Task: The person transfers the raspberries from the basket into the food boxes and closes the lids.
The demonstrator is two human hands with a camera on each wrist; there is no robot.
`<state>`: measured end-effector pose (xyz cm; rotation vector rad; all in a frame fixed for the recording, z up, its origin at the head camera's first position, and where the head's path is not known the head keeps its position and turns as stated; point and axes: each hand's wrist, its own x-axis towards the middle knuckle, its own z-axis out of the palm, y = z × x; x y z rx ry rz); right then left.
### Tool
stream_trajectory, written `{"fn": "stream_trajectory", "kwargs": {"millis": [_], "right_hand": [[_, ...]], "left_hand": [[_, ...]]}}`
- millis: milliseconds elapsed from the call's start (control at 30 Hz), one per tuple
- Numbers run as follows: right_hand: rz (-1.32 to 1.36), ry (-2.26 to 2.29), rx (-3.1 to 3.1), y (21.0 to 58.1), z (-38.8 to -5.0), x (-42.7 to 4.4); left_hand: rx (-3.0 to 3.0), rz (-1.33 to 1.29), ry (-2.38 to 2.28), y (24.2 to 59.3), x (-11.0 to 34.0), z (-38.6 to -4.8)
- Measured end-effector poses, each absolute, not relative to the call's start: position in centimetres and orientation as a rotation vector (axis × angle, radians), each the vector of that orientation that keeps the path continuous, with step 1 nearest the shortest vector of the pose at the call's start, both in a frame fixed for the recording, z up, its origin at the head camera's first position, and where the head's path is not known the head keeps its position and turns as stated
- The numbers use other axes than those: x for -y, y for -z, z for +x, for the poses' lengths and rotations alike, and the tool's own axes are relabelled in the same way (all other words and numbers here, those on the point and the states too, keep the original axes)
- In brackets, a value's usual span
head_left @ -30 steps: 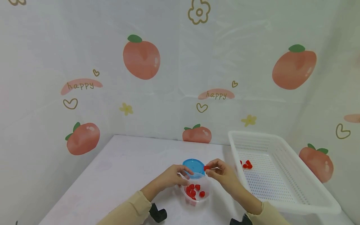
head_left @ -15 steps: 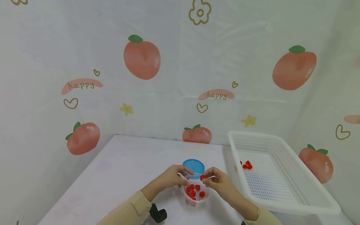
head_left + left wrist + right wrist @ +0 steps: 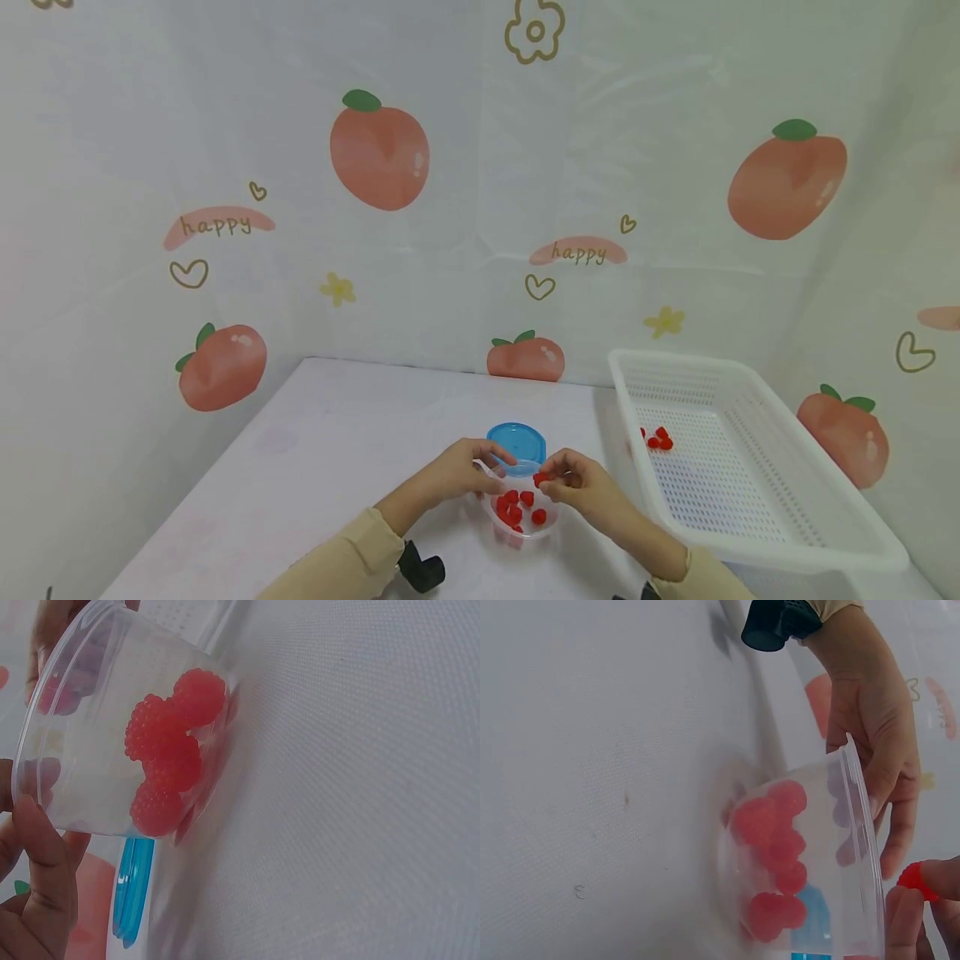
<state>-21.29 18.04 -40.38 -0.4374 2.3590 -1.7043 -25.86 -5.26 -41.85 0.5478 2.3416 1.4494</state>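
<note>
A clear round tub [image 3: 550, 500] holds several red raspberries [image 3: 514, 514] and stands on the white table. My left hand [image 3: 459, 472] grips its rim from the left, thumb and fingers on either side of the wall, as the left wrist view also shows. Over the tub's right rim, my right hand [image 3: 587, 486] pinches a raspberry [image 3: 540, 479] between thumb and fingertips. In the right wrist view that pinched raspberry [image 3: 914, 880] hangs just outside the line of the rim. A blue lid [image 3: 517, 442] lies behind the tub.
On the right stands a large white perforated basket [image 3: 720, 475] with several raspberries [image 3: 660, 440] near its left wall. A black wrist device [image 3: 422, 570] sits by the left sleeve. Behind the table hangs a white cloth printed with fruit.
My right hand has moved left and slightly down with its raspberry, from beside the lid to over the tub's rim. The left hand has stayed where it was.
</note>
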Motion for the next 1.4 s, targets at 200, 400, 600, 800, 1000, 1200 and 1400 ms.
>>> {"fn": "stream_trajectory", "kwargs": {"millis": [200,400,600,800,1000,1200,1400], "right_hand": [[-0.475,1.677,-2.341,40.27,-21.43,-18.11],[-0.478,1.668,-2.346,40.33,-21.53,-18.13],[-0.458,1.651,-2.360,40.39,-21.46,-18.11],[-0.454,1.655,-2.364,40.32,-21.36,-18.00],[-0.465,1.669,-2.361,40.41,-21.41,-17.97],[-0.494,1.667,-2.372,40.52,-21.49,-17.99],[-0.506,1.667,-2.367,40.45,-21.55,-17.95]], "left_hand": [[-2.335,0.554,-1.459,41.62,5.21,-25.77],[-2.343,0.547,-1.450,41.58,5.21,-25.79],[-2.336,0.543,-1.455,41.64,5.18,-25.78],[-2.322,0.545,-1.464,41.67,5.25,-25.75],[-2.321,0.543,-1.469,41.84,5.26,-25.81],[-2.334,0.537,-1.464,41.97,5.23,-25.84],[-2.340,0.542,-1.462,41.96,5.27,-25.86]]}}
